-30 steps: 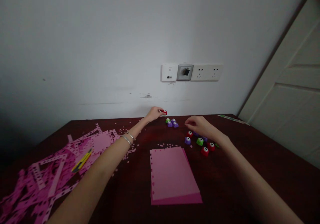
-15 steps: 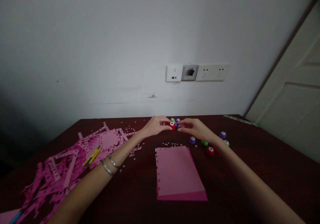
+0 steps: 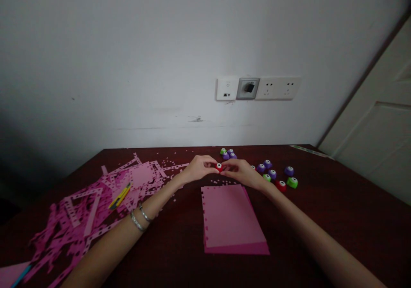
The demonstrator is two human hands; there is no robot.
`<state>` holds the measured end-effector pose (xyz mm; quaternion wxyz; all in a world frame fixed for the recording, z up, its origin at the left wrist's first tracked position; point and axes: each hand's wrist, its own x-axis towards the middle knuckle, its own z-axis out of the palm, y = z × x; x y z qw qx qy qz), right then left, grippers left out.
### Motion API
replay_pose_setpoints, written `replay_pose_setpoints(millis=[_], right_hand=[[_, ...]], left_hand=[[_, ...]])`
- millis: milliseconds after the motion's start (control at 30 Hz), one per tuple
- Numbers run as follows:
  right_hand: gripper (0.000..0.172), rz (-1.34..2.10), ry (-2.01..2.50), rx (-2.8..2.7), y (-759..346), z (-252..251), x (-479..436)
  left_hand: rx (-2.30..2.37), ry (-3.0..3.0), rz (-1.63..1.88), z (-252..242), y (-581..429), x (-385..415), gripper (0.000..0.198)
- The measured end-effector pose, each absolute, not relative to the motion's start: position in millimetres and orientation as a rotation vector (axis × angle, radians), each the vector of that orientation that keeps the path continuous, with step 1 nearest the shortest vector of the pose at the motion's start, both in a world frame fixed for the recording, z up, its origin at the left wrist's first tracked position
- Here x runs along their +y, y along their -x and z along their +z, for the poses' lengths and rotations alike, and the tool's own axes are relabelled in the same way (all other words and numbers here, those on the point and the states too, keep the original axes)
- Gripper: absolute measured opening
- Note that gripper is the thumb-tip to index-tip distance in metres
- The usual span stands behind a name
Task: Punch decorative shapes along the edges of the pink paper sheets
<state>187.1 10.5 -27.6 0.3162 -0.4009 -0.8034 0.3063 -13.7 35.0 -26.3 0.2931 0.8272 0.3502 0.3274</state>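
A small red craft punch (image 3: 218, 167) with a white and black top is held between both hands above the table's far half. My left hand (image 3: 199, 168) grips its left side with thumb and fingers. From the right, the fingertips of my right hand (image 3: 241, 171) close on its other side. Below the hands lies a stack of pink paper (image 3: 233, 219), its left edge punched with a row of small holes. Tiny paper cut-outs (image 3: 224, 182) are scattered just beyond the stack.
Several purple, green and red punches stand on the right, among them a green punch (image 3: 292, 182); a purple punch (image 3: 225, 155) sits in a group behind the hands. Punched pink strips (image 3: 93, 213) cover the left, with a yellow cutter (image 3: 120, 196) on top. Behind rises a wall with sockets (image 3: 278, 88).
Both hands have come nearer to me with the red punch. My right hand has closed in from the side and now grips it too. The view has shifted slightly.
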Motion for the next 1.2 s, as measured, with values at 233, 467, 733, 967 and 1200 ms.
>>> replay_pose_setpoints(millis=[233, 467, 733, 967, 1200], right_hand=[[0.020, 0.681, 1.115, -2.154, -187.4, -42.3, 15.1], [0.019, 0.679, 1.180, -2.215, -191.9, -54.1, 18.9], [0.020, 0.628, 1.213, -2.299, -195.2, -63.6, 24.4], [0.022, 0.649, 1.199, -2.315, -195.4, -61.8, 23.2], [0.027, 0.643, 1.259, -2.331, -203.5, -49.5, 24.7]], left_hand=[[1.012, -2.192, 0.805, -42.4, 11.7, 37.8, 0.025], [1.012, -2.238, 0.655, -54.4, 8.2, 36.7, 0.025], [0.977, -2.281, 0.633, -59.9, 7.0, 35.3, 0.027], [1.026, -2.211, 0.608, -59.7, 6.9, 34.5, 0.028], [1.003, -2.203, 0.591, -62.7, 7.1, 36.9, 0.033]])
